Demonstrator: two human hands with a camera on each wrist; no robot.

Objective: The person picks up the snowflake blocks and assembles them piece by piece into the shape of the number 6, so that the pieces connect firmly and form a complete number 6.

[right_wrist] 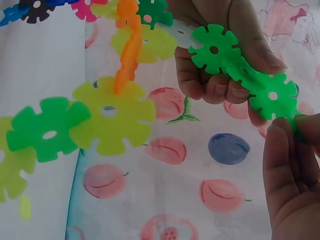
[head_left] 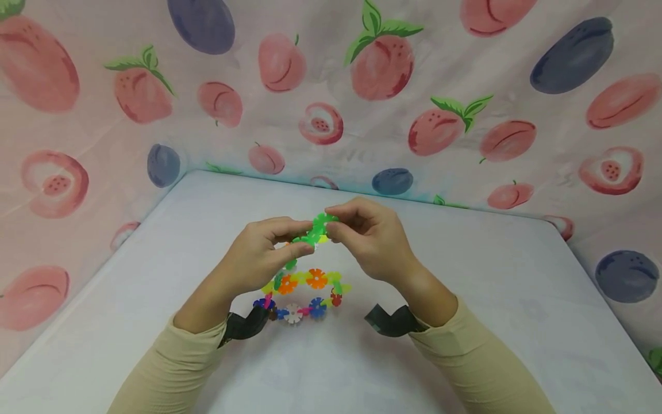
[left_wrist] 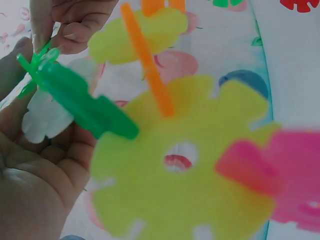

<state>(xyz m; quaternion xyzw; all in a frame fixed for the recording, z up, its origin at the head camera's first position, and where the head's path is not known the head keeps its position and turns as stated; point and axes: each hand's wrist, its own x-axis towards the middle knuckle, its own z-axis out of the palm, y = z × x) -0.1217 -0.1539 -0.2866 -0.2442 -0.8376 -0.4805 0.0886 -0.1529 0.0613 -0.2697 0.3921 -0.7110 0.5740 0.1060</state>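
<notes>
Here the two hands meet above the middle of the white table (head_left: 517, 299), and between them — raised off the surface — sits the top of a structure built of slotted plastic snowflake discs. The left hand (head_left: 261, 253) has its fingers curled round the near-left end of a short run of green discs (head_left: 316, 227), thumb and forefinger pinching it; the right hand (head_left: 369, 236) pinches the far-right end of the same run between thumb and fingertips. So the green pieces lie directly between the hands, their long axis running left to right with the right end tilted a little farther away, and both hands are equally close, each touching its own end. In the right wrist view two green discs (right_wrist: 245, 70) show joined edge to edge, one in each grip. Below the hands the rest of the chain (head_left: 305, 293) — yellow, orange, blue, white and red discs — hangs down and rests on the table, nearer than the fingers. A fruit-printed cloth (head_left: 331, 86) backs the scene on the far side and to the left and right.
</notes>
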